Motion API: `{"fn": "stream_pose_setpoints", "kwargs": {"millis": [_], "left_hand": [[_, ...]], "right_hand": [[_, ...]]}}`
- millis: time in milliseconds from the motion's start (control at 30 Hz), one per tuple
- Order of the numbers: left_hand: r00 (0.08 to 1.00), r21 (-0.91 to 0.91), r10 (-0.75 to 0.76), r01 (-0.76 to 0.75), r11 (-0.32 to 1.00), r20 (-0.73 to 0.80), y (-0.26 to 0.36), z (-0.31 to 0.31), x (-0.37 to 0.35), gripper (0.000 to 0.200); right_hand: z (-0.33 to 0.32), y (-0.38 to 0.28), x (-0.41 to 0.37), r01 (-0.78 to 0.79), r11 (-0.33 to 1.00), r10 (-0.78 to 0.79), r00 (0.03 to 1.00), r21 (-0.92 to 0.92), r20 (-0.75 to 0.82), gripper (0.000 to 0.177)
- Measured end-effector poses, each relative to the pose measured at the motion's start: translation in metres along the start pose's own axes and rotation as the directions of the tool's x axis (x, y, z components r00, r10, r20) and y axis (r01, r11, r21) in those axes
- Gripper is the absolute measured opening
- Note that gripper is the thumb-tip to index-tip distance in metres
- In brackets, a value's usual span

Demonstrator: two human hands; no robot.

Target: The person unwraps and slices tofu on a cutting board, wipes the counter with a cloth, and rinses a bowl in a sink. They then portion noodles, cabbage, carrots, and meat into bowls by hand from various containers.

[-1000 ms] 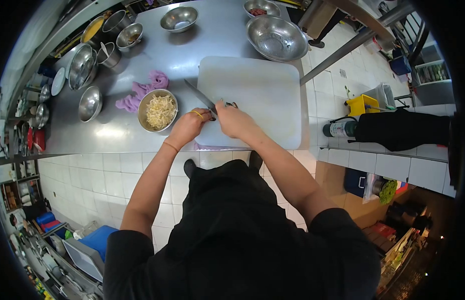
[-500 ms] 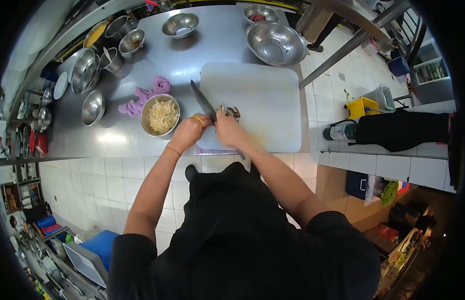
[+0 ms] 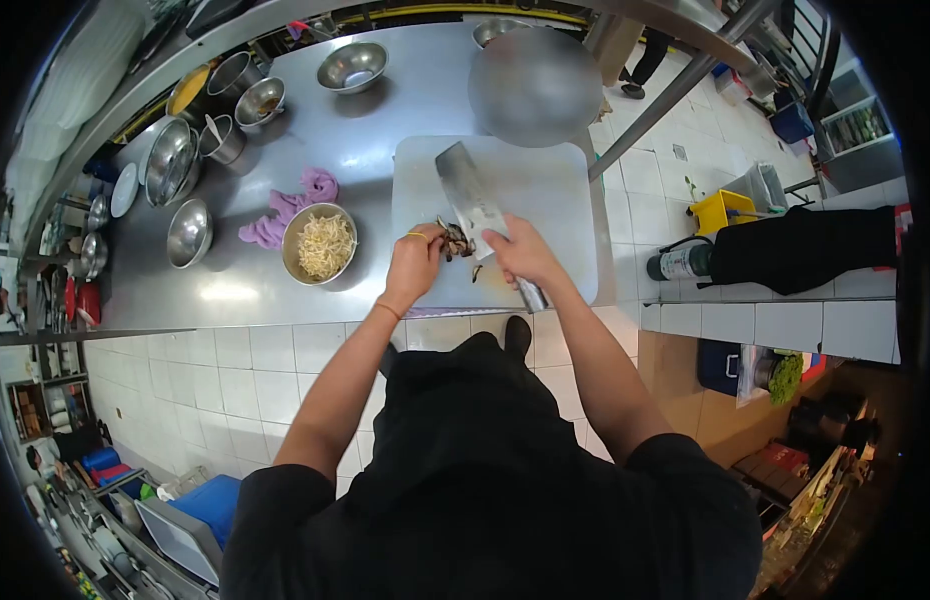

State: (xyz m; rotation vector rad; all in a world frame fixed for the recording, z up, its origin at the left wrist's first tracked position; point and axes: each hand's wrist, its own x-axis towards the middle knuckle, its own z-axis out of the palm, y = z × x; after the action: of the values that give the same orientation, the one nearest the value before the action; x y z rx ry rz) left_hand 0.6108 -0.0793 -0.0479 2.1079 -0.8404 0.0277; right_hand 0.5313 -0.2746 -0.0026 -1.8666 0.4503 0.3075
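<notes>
Right hand (image 3: 520, 250) is gripping the cleaver (image 3: 467, 195) over the cutting board (image 3: 555, 190); left hand (image 3: 415, 262) is pinching the dark pieces (image 3: 453, 240) together beside the blade, near the board's near edge. Curling those fingertips back seems advisable.

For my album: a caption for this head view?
Right hand holds a cleaver beside dark food pieces near the left hand on a white cutting board.

Light: bright overhead; I see it fall evenly on the cutting board (image 3: 555, 190).
Glare: hot patch on the steel counter (image 3: 225, 292).
Blur: large steel bowl (image 3: 535, 85) smeared (rest sharp).
Edges: fisheye bend, black corners.
</notes>
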Motion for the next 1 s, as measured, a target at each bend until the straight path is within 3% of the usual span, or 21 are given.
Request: {"fn": "stream_pose_setpoints", "kwargs": {"millis": [33, 67, 100, 133, 167, 200, 233, 333, 367, 500, 567, 600, 700, 767, 833, 900, 967, 1000], "left_hand": [[0.992, -0.038, -0.127, 0.126, 0.991, -0.022, 0.007, -0.002, 0.002, 0.012], [0.992, -0.037, -0.124, 0.123, 0.992, -0.025, 0.013, -0.001, 0.003, 0.012], [0.92, -0.361, -0.389, 0.346, 0.866, -0.051, 0.017, 0.0, 0.005, 0.013], [0.786, -0.642, -0.618, 0.482, 0.597, 0.016, 0.021, 0.0, 0.008, 0.014], [0.795, -0.643, -0.607, 0.471, 0.605, 0.011, 0.027, -0.004, 0.014, 0.014], [0.741, -0.866, -0.603, 0.474, 0.159, 0.296, 0.035, -0.01, 0.022, 0.014], [0.704, -0.835, -0.451, 0.434, -0.338, 0.549, 0.04, -0.012, 0.027, 0.015], [0.727, -0.861, -0.462, 0.439, -0.257, 0.508, 0.028, 0.003, 0.03, 0.018], [0.78, -0.847, -0.334, 0.466, -0.256, 0.53, -0.01, 0.016, 0.022, 0.011], [0.717, -0.841, -0.459, 0.52, -0.147, 0.524, 0.008, 0.007, 0.014, 0.013], [0.759, -0.813, -0.484, 0.562, 0.152, 0.435, 0.014, 0.005, 0.013, 0.017], [0.754, -0.809, -0.488, 0.569, 0.149, 0.44, 0.016, 0.005, 0.014, 0.017], [0.741, -0.798, -0.541, 0.57, 0.196, 0.397, 0.025, 0.012, 0.021, 0.021], [0.798, -0.657, -0.526, 0.569, 0.494, 0.295, 0.032, 0.019, 0.023, 0.023], [0.787, -0.64, -0.546, 0.581, 0.502, 0.287, 0.03, 0.015, 0.023, 0.022], [0.775, -0.619, -0.566, 0.597, 0.51, 0.281, 0.021, 0.01, 0.023, 0.022], [0.871, -0.397, -0.477, 0.481, 0.782, 0.115, 0.008, 0.007, 0.02, 0.024], [0.87, -0.395, -0.479, 0.483, 0.782, 0.116, 0.005, 0.006, 0.018, 0.024]], "right_hand": [[-0.006, 0.003, -0.004, -0.002, 0.989, -0.002, 1.0, 0.145, 0.03, 0.032], [-0.009, 0.0, -0.008, -0.006, 0.958, -0.011, 0.998, 0.287, 0.057, 0.033], [-0.007, -0.004, -0.012, 0.0, 0.958, -0.016, 0.998, 0.288, 0.053, 0.033], [-0.002, -0.01, -0.016, -0.027, 0.939, 0.005, 0.998, 0.343, 0.065, 0.031], [0.002, -0.017, -0.018, -0.049, 0.917, 0.021, 0.997, 0.396, 0.075, 0.028], [0.007, -0.022, -0.015, -0.035, 0.918, 0.01, 0.998, 0.394, 0.065, 0.028], [0.014, -0.026, -0.012, -0.027, 0.941, 0.01, 0.999, 0.337, 0.052, 0.028], [0.012, -0.022, -0.005, 0.019, 0.947, -0.033, 0.999, 0.322, 0.039, 0.027], [0.007, -0.022, -0.005, 0.039, 0.961, -0.046, 0.999, 0.272, 0.019, 0.029], [-0.006, -0.01, -0.008, 0.063, 0.982, -0.05, 0.996, 0.18, -0.075, 0.031], [-0.008, -0.003, -0.01, 0.067, 0.985, -0.044, 0.989, 0.16, -0.138, 0.03], [-0.008, -0.001, -0.011, 0.087, 0.988, -0.057, 0.975, 0.13, -0.215, 0.029], [0.008, 0.0, -0.008, 0.111, 0.969, -0.06, 0.973, 0.22, -0.224, 0.029], [0.017, -0.005, -0.006, 0.126, 0.952, -0.068, 0.976, 0.279, -0.208, 0.028], [0.018, -0.007, -0.009, 0.137, 0.93, -0.075, 0.979, 0.342, -0.187, 0.027], [0.008, -0.003, -0.016, 0.097, 0.968, -0.038, 0.969, 0.233, -0.243, 0.026], [-0.001, 0.017, -0.034, 0.084, 0.974, -0.027, 0.966, 0.212, -0.258, 0.026], [-0.006, 0.028, -0.045, 0.076, 0.98, -0.023, 0.961, 0.186, -0.275, 0.026]]}}
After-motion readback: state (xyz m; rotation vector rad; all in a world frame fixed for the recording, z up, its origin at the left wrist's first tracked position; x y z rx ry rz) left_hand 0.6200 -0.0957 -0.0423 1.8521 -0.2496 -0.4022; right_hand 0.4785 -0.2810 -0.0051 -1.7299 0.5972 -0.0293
